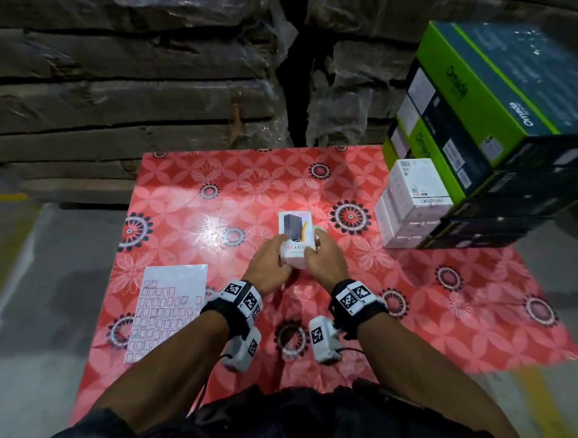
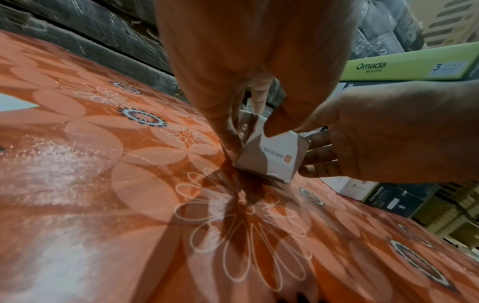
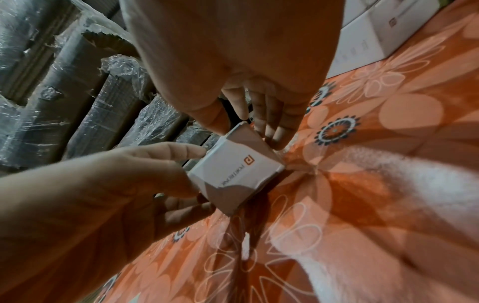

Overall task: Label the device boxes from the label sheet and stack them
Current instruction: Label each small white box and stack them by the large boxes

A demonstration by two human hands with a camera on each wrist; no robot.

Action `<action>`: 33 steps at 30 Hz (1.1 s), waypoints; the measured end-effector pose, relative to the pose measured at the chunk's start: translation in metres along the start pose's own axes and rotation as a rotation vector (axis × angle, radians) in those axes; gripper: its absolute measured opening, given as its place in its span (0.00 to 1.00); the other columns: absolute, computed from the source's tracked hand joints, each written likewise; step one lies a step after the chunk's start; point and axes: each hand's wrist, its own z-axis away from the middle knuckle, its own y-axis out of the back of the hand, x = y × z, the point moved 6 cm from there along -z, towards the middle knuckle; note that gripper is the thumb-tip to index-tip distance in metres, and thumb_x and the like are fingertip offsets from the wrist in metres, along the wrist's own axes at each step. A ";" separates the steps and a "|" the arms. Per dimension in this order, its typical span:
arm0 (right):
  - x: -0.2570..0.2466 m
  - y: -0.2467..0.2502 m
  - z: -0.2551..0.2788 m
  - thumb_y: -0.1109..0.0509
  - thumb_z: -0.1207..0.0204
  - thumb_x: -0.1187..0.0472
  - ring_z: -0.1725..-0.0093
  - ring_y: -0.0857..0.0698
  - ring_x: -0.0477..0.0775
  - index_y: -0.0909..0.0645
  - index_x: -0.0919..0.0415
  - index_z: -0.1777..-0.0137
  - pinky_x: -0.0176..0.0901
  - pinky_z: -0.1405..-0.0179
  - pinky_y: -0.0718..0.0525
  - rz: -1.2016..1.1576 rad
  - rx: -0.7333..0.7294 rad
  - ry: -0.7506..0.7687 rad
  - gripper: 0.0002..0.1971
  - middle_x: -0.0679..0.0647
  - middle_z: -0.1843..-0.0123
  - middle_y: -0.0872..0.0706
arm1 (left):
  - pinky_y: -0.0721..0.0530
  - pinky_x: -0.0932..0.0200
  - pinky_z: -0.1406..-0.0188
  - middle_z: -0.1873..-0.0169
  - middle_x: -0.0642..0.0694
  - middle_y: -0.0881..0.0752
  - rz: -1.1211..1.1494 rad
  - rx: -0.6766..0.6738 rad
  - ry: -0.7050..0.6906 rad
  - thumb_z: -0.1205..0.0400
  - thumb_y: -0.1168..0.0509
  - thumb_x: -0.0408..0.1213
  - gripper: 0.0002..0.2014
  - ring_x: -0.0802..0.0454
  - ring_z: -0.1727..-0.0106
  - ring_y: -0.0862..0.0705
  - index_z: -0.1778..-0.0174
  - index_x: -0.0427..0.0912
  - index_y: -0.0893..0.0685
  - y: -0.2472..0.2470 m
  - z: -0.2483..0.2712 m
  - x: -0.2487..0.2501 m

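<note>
Small white box (image 1: 294, 242): on red flowered cloth (image 1: 215, 188), right of label sheet (image 1: 167, 309). Left hand (image 1: 268, 268) and right hand (image 1: 325, 259) each grip it, fingers curled; its far face is hidden. White box stack (image 1: 412, 205) further right.

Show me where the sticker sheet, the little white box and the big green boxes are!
label sheet (image 1: 174, 281), head view, blank upper part.
small white box (image 1: 293, 224), head view, pictured top face.
green boxes (image 1: 481, 95), head view, top box's green side.

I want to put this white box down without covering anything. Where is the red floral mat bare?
The red floral mat is bare across its far left, between the wrapped cardboard bundles and the white label sheet, and along its near right edge. It is crowded at far right, where small white boxes sit against green-and-black cartons.
</note>
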 end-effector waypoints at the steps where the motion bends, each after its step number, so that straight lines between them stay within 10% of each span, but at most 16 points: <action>1: 0.001 -0.001 0.003 0.38 0.26 0.65 0.49 0.14 0.58 0.21 0.55 0.39 0.60 0.49 0.13 -0.012 -0.014 -0.003 0.16 0.55 0.46 0.13 | 0.17 0.41 0.41 0.39 0.44 0.18 -0.021 0.003 -0.012 0.22 0.34 0.30 0.25 0.45 0.41 0.18 0.29 0.46 0.27 -0.002 0.001 -0.002; 6: -0.003 0.004 0.011 0.35 0.28 0.72 0.48 0.12 0.58 0.20 0.54 0.36 0.61 0.47 0.12 -0.113 -0.032 -0.003 0.22 0.50 0.50 0.13 | 0.16 0.41 0.40 0.35 0.42 0.16 -0.037 0.085 -0.022 0.18 0.35 0.29 0.22 0.44 0.41 0.15 0.27 0.43 0.25 0.003 0.001 -0.004; 14: -0.016 0.017 0.003 0.34 0.24 0.72 0.36 0.17 0.52 0.34 0.59 0.16 0.52 0.35 0.16 -0.241 0.025 0.049 0.34 0.54 0.28 0.19 | 0.23 0.63 0.53 0.40 0.40 0.14 0.068 0.302 -0.010 0.14 0.38 0.37 0.18 0.51 0.50 0.18 0.29 0.38 0.22 0.041 -0.009 0.018; 20: -0.018 0.019 -0.004 0.31 0.24 0.73 0.39 0.17 0.49 0.35 0.58 0.15 0.26 0.55 0.17 -0.251 0.026 0.102 0.37 0.53 0.29 0.20 | 0.22 0.60 0.50 0.41 0.38 0.14 0.105 0.340 0.001 0.14 0.38 0.40 0.19 0.50 0.49 0.18 0.28 0.39 0.22 0.053 -0.016 0.024; 25: -0.019 0.018 -0.005 0.27 0.28 0.73 0.32 0.22 0.52 0.39 0.55 0.14 0.26 0.45 0.23 -0.167 -0.013 0.182 0.43 0.53 0.29 0.27 | 0.19 0.55 0.46 0.41 0.39 0.14 0.140 0.364 0.035 0.13 0.40 0.42 0.19 0.46 0.46 0.17 0.29 0.39 0.21 0.058 -0.018 0.025; 29: -0.018 0.020 -0.006 0.23 0.27 0.67 0.26 0.29 0.52 0.36 0.53 0.16 0.48 0.25 0.30 -0.203 -0.011 0.201 0.41 0.56 0.26 0.28 | 0.18 0.51 0.44 0.43 0.41 0.13 0.178 0.373 0.081 0.13 0.41 0.45 0.18 0.45 0.46 0.16 0.31 0.40 0.19 0.058 -0.021 0.021; 33: -0.014 0.024 -0.008 0.27 0.20 0.64 0.34 0.19 0.50 0.34 0.55 0.19 0.46 0.37 0.18 -0.427 -0.025 0.121 0.32 0.52 0.33 0.19 | 0.22 0.58 0.48 0.41 0.43 0.15 0.321 0.301 0.059 0.12 0.42 0.42 0.18 0.49 0.44 0.17 0.29 0.38 0.22 0.052 -0.022 0.024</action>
